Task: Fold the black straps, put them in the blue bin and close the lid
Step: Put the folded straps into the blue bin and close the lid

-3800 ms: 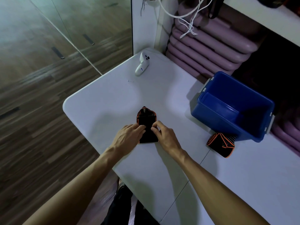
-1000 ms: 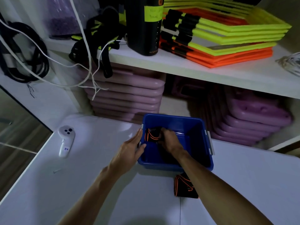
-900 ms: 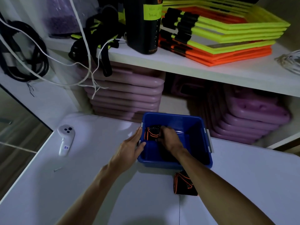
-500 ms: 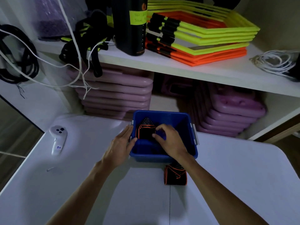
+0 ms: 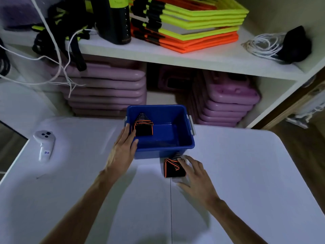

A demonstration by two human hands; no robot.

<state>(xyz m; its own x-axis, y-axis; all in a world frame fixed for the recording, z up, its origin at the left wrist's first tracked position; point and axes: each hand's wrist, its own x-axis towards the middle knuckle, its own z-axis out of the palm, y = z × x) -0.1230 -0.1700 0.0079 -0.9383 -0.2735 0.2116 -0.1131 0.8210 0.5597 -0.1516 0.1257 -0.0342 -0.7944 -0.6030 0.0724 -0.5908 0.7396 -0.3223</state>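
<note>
Left hand (image 5: 123, 148) bracing blue bin (image 5: 165, 148), right hand (image 5: 197, 175) spread at folded strap (image 5: 173, 167)

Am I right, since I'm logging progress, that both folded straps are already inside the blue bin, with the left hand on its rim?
Not quite. The head view shows only one folded strap inside the blue bin; the other strap lies on the table in front of it, under the right hand. The left hand does rest on the rim.
</note>
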